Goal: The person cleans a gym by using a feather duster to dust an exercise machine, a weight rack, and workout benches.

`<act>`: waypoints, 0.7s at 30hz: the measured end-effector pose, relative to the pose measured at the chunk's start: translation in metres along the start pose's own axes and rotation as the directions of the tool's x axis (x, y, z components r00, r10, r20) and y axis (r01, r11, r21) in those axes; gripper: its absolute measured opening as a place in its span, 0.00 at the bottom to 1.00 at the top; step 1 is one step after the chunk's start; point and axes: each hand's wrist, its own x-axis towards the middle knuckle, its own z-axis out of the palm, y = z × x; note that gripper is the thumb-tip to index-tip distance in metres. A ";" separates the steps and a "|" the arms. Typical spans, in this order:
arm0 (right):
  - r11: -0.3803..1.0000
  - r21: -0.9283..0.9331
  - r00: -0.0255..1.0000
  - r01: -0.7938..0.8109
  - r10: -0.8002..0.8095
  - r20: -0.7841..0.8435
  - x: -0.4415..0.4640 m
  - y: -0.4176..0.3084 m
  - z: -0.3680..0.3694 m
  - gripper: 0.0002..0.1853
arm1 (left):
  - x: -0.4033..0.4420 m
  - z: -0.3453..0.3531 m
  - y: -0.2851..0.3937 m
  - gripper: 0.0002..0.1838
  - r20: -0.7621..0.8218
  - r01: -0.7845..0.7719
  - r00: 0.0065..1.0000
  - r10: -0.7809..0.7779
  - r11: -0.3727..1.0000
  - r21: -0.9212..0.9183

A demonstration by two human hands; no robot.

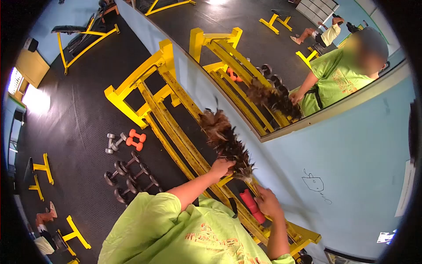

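Wide-angle bending, black edges, white glare on floor (81, 101), soft shadow on wall (356, 149)

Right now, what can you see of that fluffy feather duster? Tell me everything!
The feather duster is shaggy, with brown feathers at its tip, darker, nearly black ones below, and a thin handle mostly hidden. It slants over the yellow rack; contact is unclear. The right hand holds the handle; the left hand seems to touch the feathers.

- Long plume-shaped feather duster (228, 147): mottled brown towards the tip, blackish nearer the handle
- Long metal rack (169, 121): yellow, scuffed dark
- Lime-green cloth shirt (149, 220): orange-brown print
- Knobbed dumbbells (143, 137): orange
- Flat, pale-blue wall (365, 154): black line drawing (313, 182)
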 end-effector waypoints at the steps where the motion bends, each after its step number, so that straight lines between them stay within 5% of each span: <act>1: 0.974 0.152 0.983 -0.167 0.152 0.108 -0.010 0.017 -0.005 0.20 | 0.002 -0.001 -0.003 0.15 0.090 0.012 0.996 -0.015 0.999 0.035; 2: 0.897 0.282 0.932 -0.339 0.279 0.234 -0.019 0.031 -0.008 0.21 | 0.006 0.000 -0.012 0.14 0.131 0.002 0.991 -0.014 0.996 0.094; 3: 0.898 0.280 0.931 -0.340 0.279 0.235 -0.024 0.042 -0.010 0.21 | 0.005 0.003 -0.015 0.14 0.131 0.003 0.991 -0.015 0.996 0.092; 7: 0.974 0.171 0.980 -0.151 0.170 -0.103 -0.007 0.035 -0.009 0.16 | 0.005 0.001 -0.024 0.14 0.192 0.023 0.980 -0.051 0.989 0.144; 8: 0.979 0.179 0.988 -0.094 0.114 -0.108 0.012 0.023 -0.002 0.16 | 0.016 -0.012 -0.030 0.15 0.178 -0.073 0.984 0.018 0.949 0.306; 11: 0.987 0.148 0.985 0.070 -0.045 -0.165 0.075 -0.033 0.020 0.14 | 0.025 -0.056 -0.018 0.25 0.249 -0.332 0.942 0.225 0.736 0.591; 13: 0.994 0.108 0.994 -0.033 0.044 -0.096 0.094 -0.057 0.020 0.14 | 0.011 -0.080 0.015 0.27 0.142 -0.250 0.949 0.282 0.397 0.883; 14: 0.992 0.054 0.993 -0.116 0.117 -0.020 0.099 -0.066 0.019 0.13 | 0.006 -0.092 0.030 0.27 0.137 -0.246 0.949 0.285 0.391 0.887; 16: 0.989 0.055 0.991 -0.134 0.136 -0.021 0.082 -0.047 0.008 0.12 | 0.000 -0.112 0.054 0.34 0.025 -0.037 0.928 0.371 0.026 0.999; 17: 0.985 0.050 0.986 -0.163 0.164 -0.019 0.074 -0.033 0.003 0.12 | -0.001 -0.118 0.064 0.34 -0.001 -0.018 0.923 0.384 0.046 0.999; 19: 0.989 -0.021 0.989 -0.149 0.148 -0.027 0.078 -0.008 0.009 0.11 | -0.004 -0.127 0.070 0.43 -0.110 0.150 0.966 0.235 -0.161 0.976; 21: 0.983 -0.083 0.986 -0.162 0.159 -0.040 0.099 -0.010 0.023 0.10 | 0.000 -0.132 0.062 0.48 -0.083 0.110 0.987 0.141 -0.198 0.974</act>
